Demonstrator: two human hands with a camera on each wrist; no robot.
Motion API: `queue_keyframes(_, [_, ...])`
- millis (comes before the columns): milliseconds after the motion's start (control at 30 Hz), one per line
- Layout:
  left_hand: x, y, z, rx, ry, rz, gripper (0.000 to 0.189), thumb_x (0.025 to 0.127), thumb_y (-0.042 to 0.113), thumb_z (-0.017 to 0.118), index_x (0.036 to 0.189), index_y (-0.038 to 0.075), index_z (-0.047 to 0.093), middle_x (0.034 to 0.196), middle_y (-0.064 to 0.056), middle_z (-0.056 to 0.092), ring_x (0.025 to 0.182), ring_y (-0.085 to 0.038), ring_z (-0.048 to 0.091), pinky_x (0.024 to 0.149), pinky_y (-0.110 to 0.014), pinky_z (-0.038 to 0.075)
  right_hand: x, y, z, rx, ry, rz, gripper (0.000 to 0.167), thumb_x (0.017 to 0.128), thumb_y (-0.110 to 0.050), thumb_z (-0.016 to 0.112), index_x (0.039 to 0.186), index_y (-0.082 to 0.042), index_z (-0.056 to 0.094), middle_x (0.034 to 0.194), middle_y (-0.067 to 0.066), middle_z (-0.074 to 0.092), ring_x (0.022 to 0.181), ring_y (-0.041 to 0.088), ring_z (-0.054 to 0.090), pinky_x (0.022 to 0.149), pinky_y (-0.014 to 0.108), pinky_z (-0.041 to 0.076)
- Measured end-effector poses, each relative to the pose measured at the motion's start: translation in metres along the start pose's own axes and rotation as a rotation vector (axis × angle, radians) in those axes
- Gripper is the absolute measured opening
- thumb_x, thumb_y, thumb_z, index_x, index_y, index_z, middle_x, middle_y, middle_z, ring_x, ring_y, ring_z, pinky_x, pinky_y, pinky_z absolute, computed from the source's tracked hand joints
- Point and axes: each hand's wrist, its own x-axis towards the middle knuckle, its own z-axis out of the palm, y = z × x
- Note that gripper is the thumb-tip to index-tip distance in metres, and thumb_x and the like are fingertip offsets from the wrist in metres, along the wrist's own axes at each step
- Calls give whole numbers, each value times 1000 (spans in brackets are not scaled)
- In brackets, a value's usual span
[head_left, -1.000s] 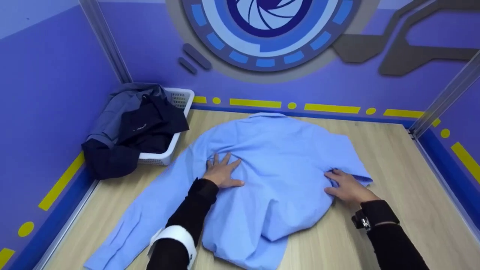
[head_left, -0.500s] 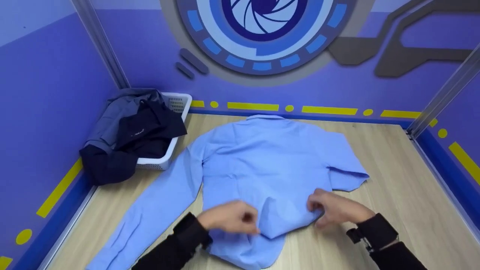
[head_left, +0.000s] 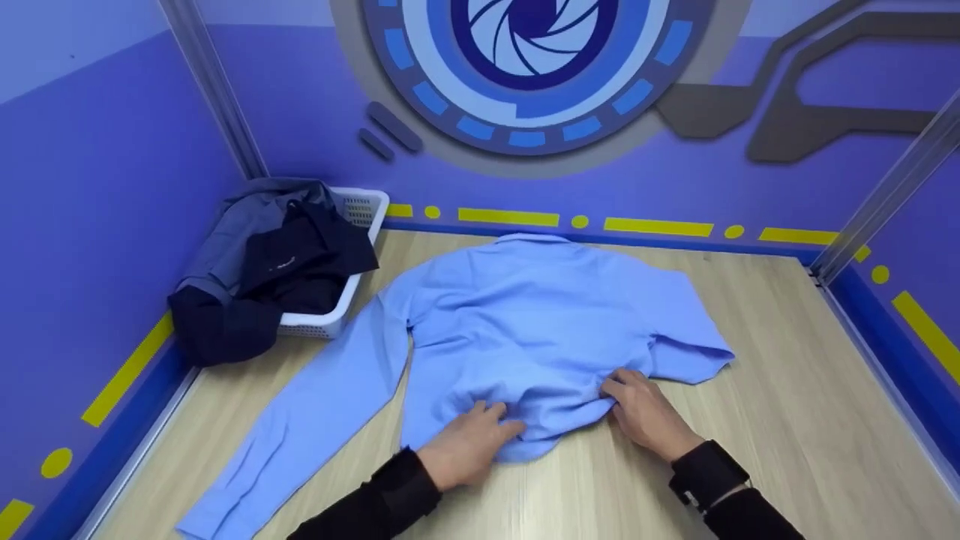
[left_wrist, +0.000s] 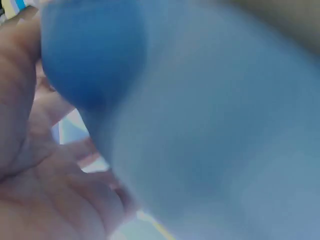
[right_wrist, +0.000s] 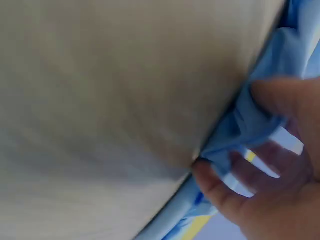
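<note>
A light blue shirt lies spread on the table, collar toward the back wall. One long sleeve stretches to the front left; on the right only a short stretch of sleeve shows. My left hand grips the bunched lower part of the shirt near the middle. In the left wrist view, blurred blue cloth runs past the thumb and fingers. At the lower right edge, my right hand holds the cloth, which the right wrist view shows between thumb and fingers.
A white basket with dark garments heaped in it stands at the back left, some hanging over its side. Purple-blue walls enclose the wooden table at left, back and right.
Both hands have come down from the shirt's body to its lower part. The bottom edge has shifted up toward the collar and bunched; the sleeves have stayed nearly in place.
</note>
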Motion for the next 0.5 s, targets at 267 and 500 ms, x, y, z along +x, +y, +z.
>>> queue_keyframes(267, [2,-36,-25,-369,43,-82,60,76,-18,59,128,12,68,113,-8,73,98,-20,67,87,-34,56,13,9,-44,499,-58,165,21,96,15,50,97,-3,63,78,-1,57,70,6,53,62,27,49])
queue_keyframes(500, [-4,-68,-67,-1150,189,-253,48,83,-8,45,122,7,69,106,-3,68,75,-7,53,68,-23,43,21,10,-77,659,29,351,14,106,-5,55,105,3,66,89,2,64,77,7,58,67,23,51])
